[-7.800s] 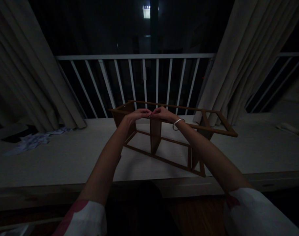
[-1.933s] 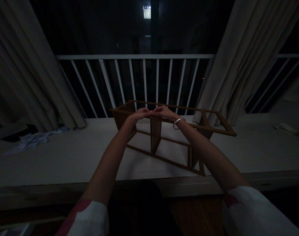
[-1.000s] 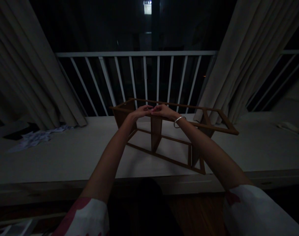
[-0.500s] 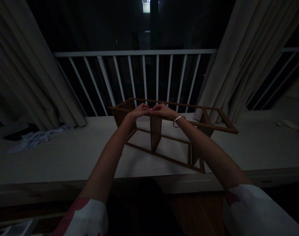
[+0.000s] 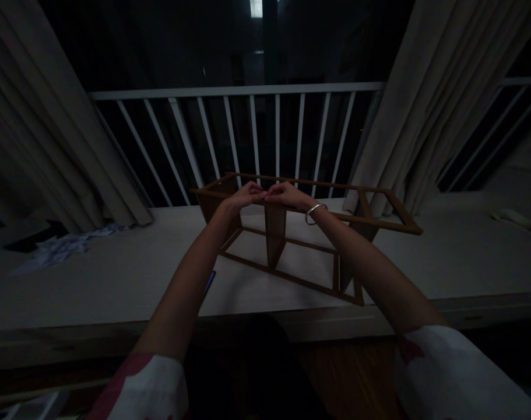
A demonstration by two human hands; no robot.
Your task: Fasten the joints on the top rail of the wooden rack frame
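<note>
A brown wooden frame rack [image 5: 335, 280] with upright dividers stands on a wide white ledge [image 5: 94, 280]. Both my hands rest side by side on its near top rail, above the middle divider. My left hand [image 5: 243, 197] has its fingers curled down onto the rail. My right hand [image 5: 288, 195], with a silver bangle on the wrist, is curled the same way, fingertips meeting the left hand's. The dim light hides whether anything small lies between the fingers.
A white railing [image 5: 248, 134] runs behind the ledge, with dark night beyond it. Pale curtains hang at the left [image 5: 42, 134] and right [image 5: 431, 105]. Crumpled patterned cloth [image 5: 59, 249] lies far left on the ledge. A small dark flat item [image 5: 209, 282] shows beside my left forearm.
My hands stay on the same spot of the rail. The view has tilted down slightly, and the small dark item by my left forearm has come into sight.
</note>
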